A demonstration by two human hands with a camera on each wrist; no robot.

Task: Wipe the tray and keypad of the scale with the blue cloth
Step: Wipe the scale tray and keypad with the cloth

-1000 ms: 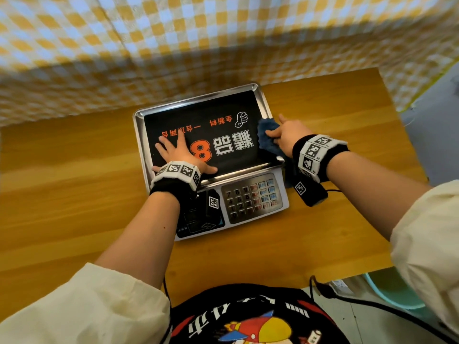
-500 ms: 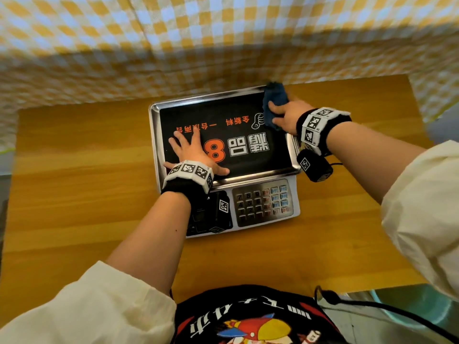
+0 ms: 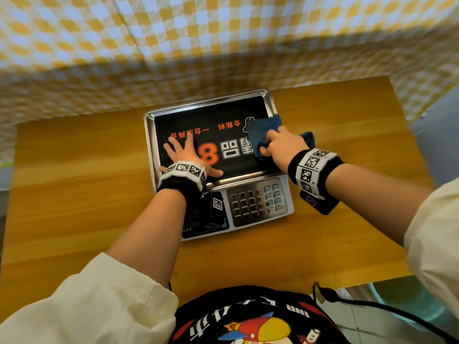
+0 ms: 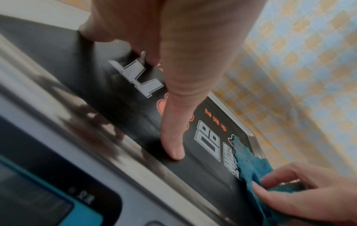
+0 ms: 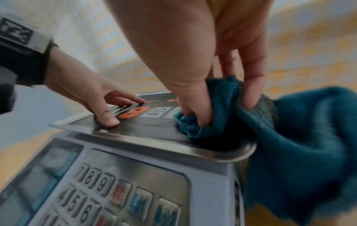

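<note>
A silver scale sits on the wooden table, its steel tray [image 3: 149, 145] lined with a black printed sheet [image 3: 223, 115]. My left hand [image 3: 188, 155] lies flat on the tray's left half, fingers spread, thumb [image 4: 173, 146] pressing near the front rim. My right hand [image 3: 280, 145] grips the bunched blue cloth [image 3: 260, 130] and presses it onto the tray's right side; part of the cloth [image 5: 301, 137] hangs over the right rim. The keypad [image 3: 255, 202] lies in front of the tray, uncovered, with numbered keys [image 5: 92, 180] showing in the right wrist view.
A yellow-and-white checked cloth [image 3: 223, 40] hangs behind the table. The scale's display [image 3: 198, 219] sits left of the keypad, partly hidden by my left wrist band. Bare wooden table [image 3: 74, 194] lies left and right of the scale. A black cable [image 3: 372, 304] runs below the table edge.
My right hand has drawn the blue cloth from the tray's far right corner back toward the front along the right side. The left hand has stayed flat on the tray.
</note>
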